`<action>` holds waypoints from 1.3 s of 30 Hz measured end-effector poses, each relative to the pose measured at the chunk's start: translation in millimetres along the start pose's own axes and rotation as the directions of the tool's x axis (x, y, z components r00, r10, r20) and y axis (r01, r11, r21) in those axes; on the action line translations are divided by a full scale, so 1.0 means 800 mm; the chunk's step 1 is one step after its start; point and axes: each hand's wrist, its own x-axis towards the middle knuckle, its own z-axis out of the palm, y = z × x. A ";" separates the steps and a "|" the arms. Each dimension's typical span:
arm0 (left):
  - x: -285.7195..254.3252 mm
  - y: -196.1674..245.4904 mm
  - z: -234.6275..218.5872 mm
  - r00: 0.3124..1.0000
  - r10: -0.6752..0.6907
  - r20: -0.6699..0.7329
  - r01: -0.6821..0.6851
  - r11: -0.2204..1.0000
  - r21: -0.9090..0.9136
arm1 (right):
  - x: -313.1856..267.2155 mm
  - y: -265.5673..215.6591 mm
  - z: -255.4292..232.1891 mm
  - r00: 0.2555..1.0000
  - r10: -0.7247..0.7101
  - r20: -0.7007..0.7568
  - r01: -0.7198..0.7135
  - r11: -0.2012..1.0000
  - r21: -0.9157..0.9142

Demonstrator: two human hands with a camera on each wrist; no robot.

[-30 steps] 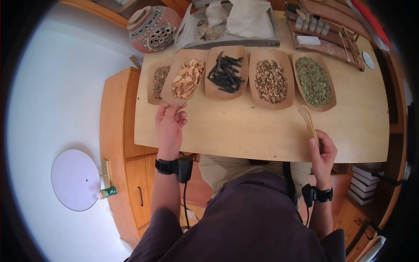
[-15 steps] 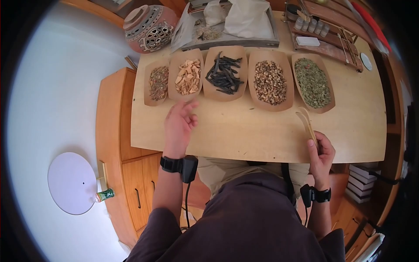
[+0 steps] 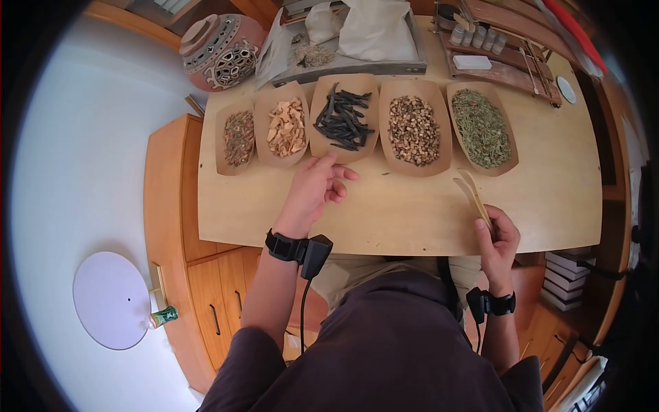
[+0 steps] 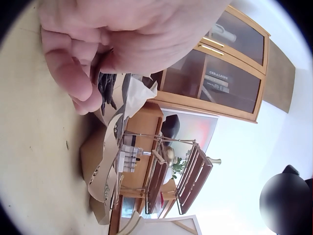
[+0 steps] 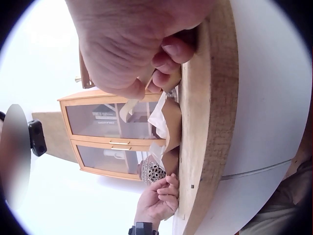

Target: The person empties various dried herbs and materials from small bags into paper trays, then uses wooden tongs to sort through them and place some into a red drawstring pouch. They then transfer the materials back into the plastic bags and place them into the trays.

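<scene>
Five-tray row aside, my left hand [image 3: 316, 191] is nearest the middle paper tray [image 3: 365, 151], which holds black dried strips [image 3: 343, 118]. Its fingertips are right at the tray's near edge, the other fingers loosely bent. In the left wrist view the black strips [image 4: 106, 90] show just past the fingers [image 4: 66, 68]. My right hand [image 3: 500, 240] grips a pair of wooden tongs [image 3: 475, 199] near the table's front edge, with the tips pointing away from me. The right wrist view shows the tongs [image 5: 128, 111] partly hidden behind the hand.
Left of the middle tray are trays of mixed herbs [image 3: 238, 141] and pale chips [image 3: 286, 129]; right of it, brown pieces [image 3: 414, 130] and green herbs [image 3: 480, 130]. Behind are a patterned pot [image 3: 223, 51], a grey tray [image 3: 384, 67] and a wooden rack [image 3: 508, 69].
The left hand has left the pale-chip tray and moved right to the middle tray. The pale-chip tray stands straighter, apart from the leftmost one. The right hand still holds the tongs.
</scene>
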 end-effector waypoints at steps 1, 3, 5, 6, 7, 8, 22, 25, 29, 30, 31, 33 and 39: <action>0.001 0.001 0.002 1.000 0.020 -0.003 -0.020 1.000 -0.009 | 0.000 0.000 0.002 1.000 0.002 -0.005 -0.002 1.000 0.003; -0.009 0.003 0.004 0.997 0.048 -0.063 -0.047 0.999 0.014 | 0.000 -0.001 0.003 1.000 0.001 -0.008 -0.001 1.000 0.005; -0.023 0.005 0.006 0.992 0.072 -0.103 -0.069 0.997 0.034 | 0.000 -0.003 0.002 1.000 -0.006 0.001 0.006 1.000 0.001; -0.029 0.004 0.003 0.990 0.082 -0.113 -0.078 0.996 0.041 | 0.000 -0.004 0.002 1.000 -0.006 0.002 0.006 1.000 -0.008; -0.036 0.004 0.001 0.988 0.093 -0.125 -0.088 0.995 0.049 | 0.001 -0.004 0.002 1.000 -0.008 0.004 0.008 1.000 -0.016; -0.043 0.002 0.000 0.988 0.100 -0.120 -0.094 0.994 0.053 | 0.001 -0.004 0.002 1.000 -0.009 0.008 0.009 1.000 -0.023; -0.149 -0.026 -0.040 0.997 0.012 0.071 -0.023 0.988 0.154 | 0.002 -0.012 -0.003 0.999 -0.004 0.042 0.003 1.000 0.008; -0.155 -0.031 -0.037 0.991 -0.029 0.128 0.002 0.978 0.210 | -0.003 -0.028 0.006 0.995 0.032 0.098 -0.046 0.990 0.137; -0.144 -0.028 -0.022 0.982 -0.103 0.156 0.048 0.945 0.323 | -0.010 -0.041 0.034 0.984 0.066 0.165 -0.085 0.990 0.112; -0.139 -0.025 -0.017 0.978 -0.110 0.177 0.043 0.938 0.343 | -0.009 -0.041 0.033 0.974 0.120 0.195 -0.136 0.988 0.070; -0.135 -0.023 -0.013 0.974 -0.117 0.196 0.039 0.930 0.365 | -0.008 -0.040 0.032 0.959 0.174 0.223 -0.185 0.982 0.029; -0.124 -0.022 -0.005 0.975 -0.102 0.196 0.017 0.918 0.395 | -0.009 -0.042 0.038 0.958 0.187 0.215 -0.194 0.981 0.010; -0.091 -0.035 0.002 0.982 0.043 0.184 -0.127 0.869 0.478 | -0.010 -0.046 0.028 0.969 0.191 0.154 -0.168 0.975 -0.148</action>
